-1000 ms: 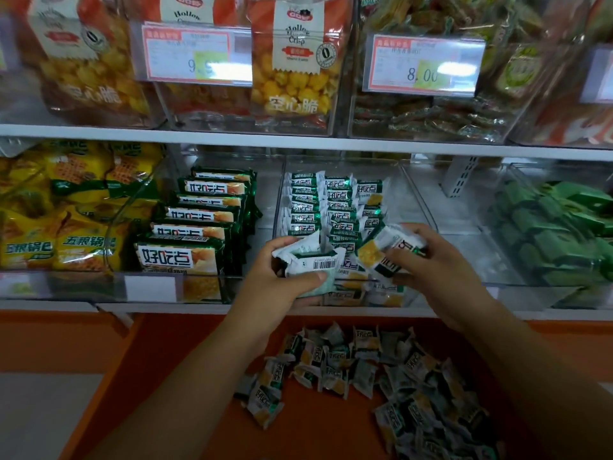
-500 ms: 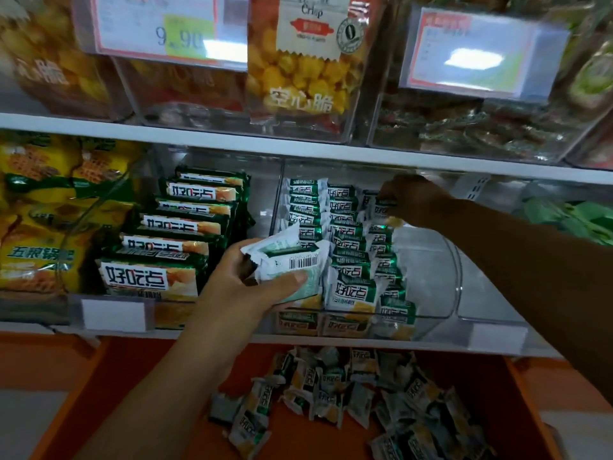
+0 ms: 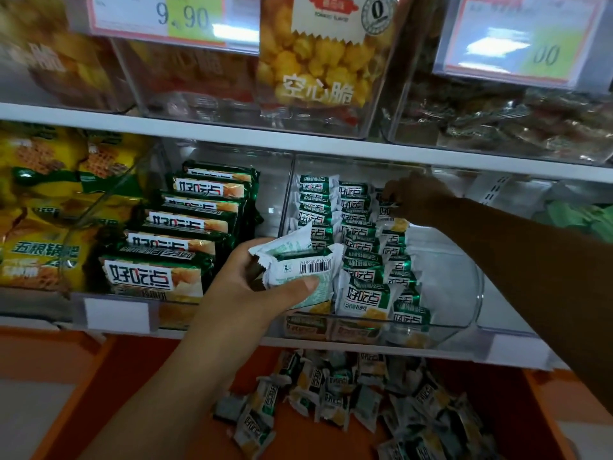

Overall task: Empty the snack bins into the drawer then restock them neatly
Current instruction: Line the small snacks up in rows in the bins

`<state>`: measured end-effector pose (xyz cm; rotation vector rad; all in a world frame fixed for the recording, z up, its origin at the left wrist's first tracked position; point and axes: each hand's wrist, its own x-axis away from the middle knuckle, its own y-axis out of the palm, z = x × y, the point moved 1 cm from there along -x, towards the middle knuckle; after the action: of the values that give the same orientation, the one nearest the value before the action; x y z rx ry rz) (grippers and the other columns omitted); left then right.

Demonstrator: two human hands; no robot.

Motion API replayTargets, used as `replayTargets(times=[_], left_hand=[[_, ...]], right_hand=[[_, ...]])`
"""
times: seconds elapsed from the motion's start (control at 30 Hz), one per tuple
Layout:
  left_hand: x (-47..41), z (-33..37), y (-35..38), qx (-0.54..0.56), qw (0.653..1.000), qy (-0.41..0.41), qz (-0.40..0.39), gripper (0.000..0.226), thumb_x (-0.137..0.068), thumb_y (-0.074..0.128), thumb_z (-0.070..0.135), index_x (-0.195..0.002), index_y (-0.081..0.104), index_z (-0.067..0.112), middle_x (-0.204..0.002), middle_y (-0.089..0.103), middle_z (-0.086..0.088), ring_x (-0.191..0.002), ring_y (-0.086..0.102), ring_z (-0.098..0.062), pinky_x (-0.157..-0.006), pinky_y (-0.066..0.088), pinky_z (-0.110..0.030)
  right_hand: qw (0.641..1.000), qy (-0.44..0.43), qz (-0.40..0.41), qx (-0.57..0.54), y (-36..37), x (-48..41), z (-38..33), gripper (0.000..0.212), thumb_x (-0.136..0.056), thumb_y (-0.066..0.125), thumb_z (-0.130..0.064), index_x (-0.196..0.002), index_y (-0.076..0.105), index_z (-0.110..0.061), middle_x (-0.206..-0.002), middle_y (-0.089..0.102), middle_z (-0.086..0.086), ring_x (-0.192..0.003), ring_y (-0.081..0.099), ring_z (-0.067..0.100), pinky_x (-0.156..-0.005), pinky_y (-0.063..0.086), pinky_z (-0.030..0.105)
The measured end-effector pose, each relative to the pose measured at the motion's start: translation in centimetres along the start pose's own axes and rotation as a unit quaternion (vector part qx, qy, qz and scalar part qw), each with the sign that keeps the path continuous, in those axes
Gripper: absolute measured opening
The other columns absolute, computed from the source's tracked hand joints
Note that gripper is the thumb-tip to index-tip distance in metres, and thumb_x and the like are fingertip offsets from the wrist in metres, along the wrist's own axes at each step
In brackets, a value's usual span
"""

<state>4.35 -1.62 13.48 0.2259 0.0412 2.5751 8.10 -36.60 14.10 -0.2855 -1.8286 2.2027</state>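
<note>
A clear snack bin (image 3: 464, 293) on the middle shelf holds three rows of small green-and-white snack packets (image 3: 365, 247), standing on edge. My left hand (image 3: 245, 293) grips a small stack of the same packets (image 3: 298, 270) in front of the bin's left side, barcode side up. My right hand (image 3: 414, 200) reaches deep into the bin and pinches a packet at the back of the right row. Below the shelf, an orange drawer (image 3: 139, 393) holds a loose pile of the same packets (image 3: 348, 403).
A neighbouring bin (image 3: 109, 313) on the left holds larger green packs (image 3: 156, 280) lined up. Yellow bags (image 3: 39, 227) fill the far left. Green packs (image 3: 580, 217) lie at the far right. The upper shelf carries clear bins and price tags (image 3: 172, 18).
My right hand carried a packet from the front to the back of the bin's right row and stays there. The left hand keeps its stack. The view moved closer.
</note>
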Motion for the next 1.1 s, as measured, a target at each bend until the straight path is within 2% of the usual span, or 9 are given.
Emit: replayTargets(times=[0.2,0.33,0.43,0.63,0.77,0.83,0.9,0.97,1.1], left_hand=[[0.1,0.1,-0.2,-0.021,1.000,-0.003,-0.005,0.072,-0.050,0.082,0.043,-0.118,0.059,0.041,-0.111,0.070,0.013,-0.100,0.069,-0.011,-0.085,0.055,-0.033],[0.9,-0.1,0.2,-0.030,0.999,-0.011,-0.012,0.076,-0.049,0.082,0.042,-0.120,0.057,0.039,-0.115,0.067,0.010,-0.103,0.067,-0.014,-0.085,0.054,-0.035],[1.9,-0.4,1.2,-0.027,0.999,-0.023,-0.017,0.067,-0.056,0.085,0.037,-0.117,0.057,0.039,-0.114,0.066,0.011,-0.101,0.066,-0.013,-0.075,0.053,-0.030],[3.5,-1.0,2.6,0.004,0.998,-0.037,-0.043,0.078,-0.047,0.085,0.054,-0.119,0.059,0.038,-0.116,0.068,0.010,-0.106,0.066,-0.015,-0.091,0.055,-0.045],[3.8,-1.1,2.5,-0.002,0.998,-0.034,-0.052,0.076,-0.051,0.087,0.054,-0.120,0.059,0.040,-0.119,0.068,0.011,-0.108,0.066,-0.016,-0.091,0.053,-0.049],[3.6,-1.4,2.5,0.010,0.997,-0.044,-0.057,0.069,-0.060,0.089,0.043,-0.122,0.059,0.035,-0.119,0.069,0.006,-0.106,0.068,-0.020,-0.089,0.055,-0.054],[3.4,-1.6,2.6,0.028,0.997,-0.055,-0.051,0.060,-0.067,0.087,0.034,-0.121,0.060,0.030,-0.116,0.071,0.002,-0.107,0.068,-0.024,-0.090,0.054,-0.057],[3.2,-1.5,2.7,0.036,0.996,-0.063,-0.045,0.053,-0.072,0.085,0.029,-0.119,0.061,0.028,-0.113,0.072,0.002,-0.106,0.068,-0.024,-0.091,0.053,-0.058],[3.0,-1.1,2.8,0.043,0.997,-0.046,-0.037,0.043,-0.080,0.078,0.028,-0.119,0.060,0.026,-0.114,0.071,0.002,-0.102,0.069,-0.018,-0.080,0.058,-0.041]], right_hand=[[0.964,-0.021,0.174,-0.202,-0.6,6.7,-2.5,0.030,-0.091,0.063,-0.016,-0.120,0.062,-0.013,-0.118,0.060,0.015,-0.111,0.054,0.033,-0.094,0.044,0.038],[0.857,-0.027,0.130,-0.499,-1.8,16.8,-8.1,0.023,-0.095,0.057,-0.025,-0.116,0.056,-0.032,-0.110,0.060,-0.009,-0.095,0.059,0.002,-0.078,0.048,0.011],[0.764,-0.048,0.055,-0.642,-2.3,21.9,-12.0,0.035,-0.091,0.056,-0.031,-0.123,0.050,-0.044,-0.116,0.059,-0.018,-0.103,0.059,-0.004,-0.084,0.053,0.017],[0.717,0.008,0.123,-0.686,-2.4,25.0,-13.3,0.030,-0.092,0.061,-0.010,-0.112,0.052,-0.030,-0.083,0.056,0.018,-0.071,0.064,0.016,-0.065,0.051,0.018],[0.723,0.023,0.122,-0.679,-2.1,26.2,-13.1,0.022,-0.091,0.063,-0.017,-0.107,0.058,-0.031,-0.081,0.055,0.002,-0.067,0.062,0.013,-0.066,0.052,0.027],[0.769,-0.009,0.128,-0.627,-1.7,26.6,-13.3,0.022,-0.086,0.065,-0.033,-0.107,0.059,-0.038,-0.112,0.054,-0.005,-0.093,0.061,0.007,-0.079,0.052,0.029],[0.836,-0.058,0.118,-0.533,-1.4,26.9,-13.7,0.040,-0.077,0.072,-0.043,-0.114,0.056,-0.043,-0.140,0.030,-0.018,-0.127,0.034,-0.011,-0.098,0.038,0.011],[0.873,-0.081,0.132,-0.462,-1.1,26.8,-14.0,0.052,-0.075,0.079,-0.034,-0.119,0.054,-0.037,-0.142,0.022,-0.018,-0.127,0.020,-0.020,-0.095,0.027,-0.003],[0.870,-0.074,0.172,-0.455,-1.3,25.9,-13.2,0.043,-0.081,0.076,-0.023,-0.117,0.056,-0.035,-0.125,0.044,-0.015,-0.113,0.045,-0.006,-0.089,0.043,0.009]])
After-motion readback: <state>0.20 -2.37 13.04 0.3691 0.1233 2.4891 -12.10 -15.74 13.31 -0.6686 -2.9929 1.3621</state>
